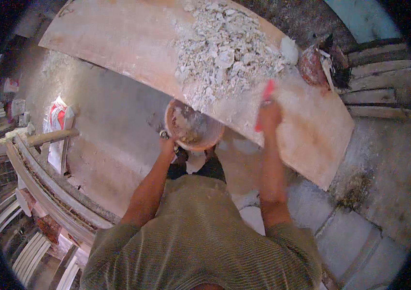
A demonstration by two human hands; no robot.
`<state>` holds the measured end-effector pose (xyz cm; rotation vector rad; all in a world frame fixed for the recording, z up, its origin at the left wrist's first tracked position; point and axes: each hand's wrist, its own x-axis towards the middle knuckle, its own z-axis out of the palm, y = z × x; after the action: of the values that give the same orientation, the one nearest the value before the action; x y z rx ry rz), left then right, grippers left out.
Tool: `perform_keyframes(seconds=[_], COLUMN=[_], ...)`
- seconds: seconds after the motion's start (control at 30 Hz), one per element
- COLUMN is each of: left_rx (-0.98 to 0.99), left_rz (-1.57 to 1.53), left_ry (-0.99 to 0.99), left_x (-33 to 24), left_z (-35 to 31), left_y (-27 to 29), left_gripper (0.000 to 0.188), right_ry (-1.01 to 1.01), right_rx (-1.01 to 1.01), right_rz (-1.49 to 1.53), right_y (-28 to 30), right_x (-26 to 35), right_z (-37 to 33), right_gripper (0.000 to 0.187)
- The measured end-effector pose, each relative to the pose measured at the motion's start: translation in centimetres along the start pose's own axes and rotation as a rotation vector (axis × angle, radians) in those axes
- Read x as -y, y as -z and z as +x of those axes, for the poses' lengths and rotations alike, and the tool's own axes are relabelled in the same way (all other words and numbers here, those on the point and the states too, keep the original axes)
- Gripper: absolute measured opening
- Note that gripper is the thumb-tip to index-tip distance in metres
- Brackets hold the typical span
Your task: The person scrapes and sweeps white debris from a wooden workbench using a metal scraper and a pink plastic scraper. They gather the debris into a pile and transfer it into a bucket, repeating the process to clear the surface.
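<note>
My right hand (269, 116) is closed round a long red hand tool (268, 91) over the pale board; motion blur hides whether it is a brush or a scraper. Left of that hand, on the board, lies a heap of broken whitish-grey plaster-like flakes (227, 53). An orange-rimmed round tub (170, 116) is partly under the board's near edge, with pale, powdery residue inside. My left hand (167, 143) grips the tub's near-left rim, its fingers partly hidden.
The pale board (128, 58) spans the far side, its near edge slanting down to the right. A reddish-brown bundle (312, 66) stands at its far edge. Wooden rails (55, 179) and a red-and-white sack (58, 116) are at left. Grey slabs (345, 241) lie lower right.
</note>
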<state>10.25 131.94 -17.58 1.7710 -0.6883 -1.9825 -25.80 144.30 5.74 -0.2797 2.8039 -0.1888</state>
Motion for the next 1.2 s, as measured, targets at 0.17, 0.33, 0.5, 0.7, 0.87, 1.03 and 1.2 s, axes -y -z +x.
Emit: perform_keyframes(seconds=[0.17, 0.33, 0.5, 0.7, 0.87, 1.03, 1.2], left_rx=[0.099, 0.009, 0.031, 0.022, -0.013, 0.025, 0.034], left_rz=[0.131, 0.044, -0.050, 0.074, 0.029, 0.031, -0.002], left_ry=[-0.101, -0.115, -0.134, -0.179, -0.184, -0.092, -0.135], left_x=[-5.9, -0.6, -4.3, -3.6, -2.7, -1.7, -0.8], left_z=[-6.3, -0.7, -5.3, -5.0, -4.2, -3.1, -3.4], left_y=[-5.0, -1.4, -6.1, -5.9, -5.9, -5.1, -4.5], left_gripper=[0.040, 0.037, 0.016, 0.014, 0.031, 0.031, 0.038], right_ry=[-0.024, 0.261, 0.394, 0.453, 0.500, 0.426, 0.428], right_rx=[-0.226, -0.147, -0.094, -0.058, -0.103, 0.095, 0.270], right_rz=[-0.064, -0.216, -0.172, -0.033, 0.034, -0.057, -0.221], right_y=[1.1, -0.6, -3.5, -6.4, -9.4, -10.2, -7.2], right_x=[-9.0, -1.2, -3.5, -0.8, 0.9, 4.0, 4.2], right_z=[19.2, 18.9, 15.6, 5.9, -2.4, -10.9, -11.9], right_gripper=[0.033, 0.030, 0.030, 0.033, 0.031, 0.025, 0.032])
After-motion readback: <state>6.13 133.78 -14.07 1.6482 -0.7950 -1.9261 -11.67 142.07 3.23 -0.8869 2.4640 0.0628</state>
